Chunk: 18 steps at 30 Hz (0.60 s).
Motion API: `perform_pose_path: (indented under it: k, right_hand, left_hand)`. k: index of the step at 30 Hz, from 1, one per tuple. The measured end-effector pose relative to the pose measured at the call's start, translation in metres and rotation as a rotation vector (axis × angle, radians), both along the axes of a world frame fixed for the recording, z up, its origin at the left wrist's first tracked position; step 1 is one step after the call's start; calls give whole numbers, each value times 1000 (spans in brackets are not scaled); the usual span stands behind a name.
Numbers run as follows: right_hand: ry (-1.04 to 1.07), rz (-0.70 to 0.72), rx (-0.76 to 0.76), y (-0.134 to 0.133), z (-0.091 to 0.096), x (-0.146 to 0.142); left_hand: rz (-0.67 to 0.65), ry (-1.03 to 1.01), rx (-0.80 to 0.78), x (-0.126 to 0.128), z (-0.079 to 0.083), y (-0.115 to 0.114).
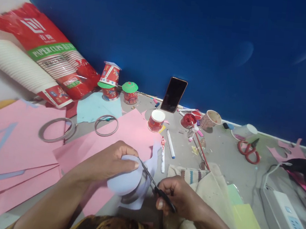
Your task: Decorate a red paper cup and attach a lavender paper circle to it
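My left hand [117, 163] pinches a rounded piece of pale blue paper [125, 181] between thumb and fingers. In my right hand [174, 195] is a pair of scissors [153, 182] with black handles, its blades pointing up and left to the paper's edge beside my left thumb. A curved offcut of the same pale blue paper [147, 179] trails to the right of the round piece and beneath the blades. Just beyond my hands stands a small red paper cup [156, 121] with a white top.
Pink sheets [40, 117] cover the left side, with tape rolls [106, 125] nearby. Decorated cups [130, 93] and a phone [174, 95] stand along the blue wall. Markers [170, 144], a cloth [211, 184], red-handled scissors [248, 150] and a power strip [292, 220] lie rightward.
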State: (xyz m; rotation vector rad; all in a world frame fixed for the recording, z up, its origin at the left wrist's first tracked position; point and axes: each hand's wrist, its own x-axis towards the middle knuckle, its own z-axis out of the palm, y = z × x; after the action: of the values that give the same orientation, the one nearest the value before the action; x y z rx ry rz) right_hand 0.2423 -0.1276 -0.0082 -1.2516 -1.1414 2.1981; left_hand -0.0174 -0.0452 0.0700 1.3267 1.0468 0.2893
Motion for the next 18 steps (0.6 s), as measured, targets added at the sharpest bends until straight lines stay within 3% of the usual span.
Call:
perform_pose_path:
  k: [10, 14, 18]
  right_hand:
    - [2, 3, 3, -1, 1, 2]
    - [53, -26, 67, 3, 10, 7]
    - [-36, -146, 201, 7, 13, 6]
  left_hand:
    - [23, -21, -51, -5, -8, 3]
    - [136, -92, -74, -6, -11, 3]
    - [294, -171, 11, -10, -2, 1]
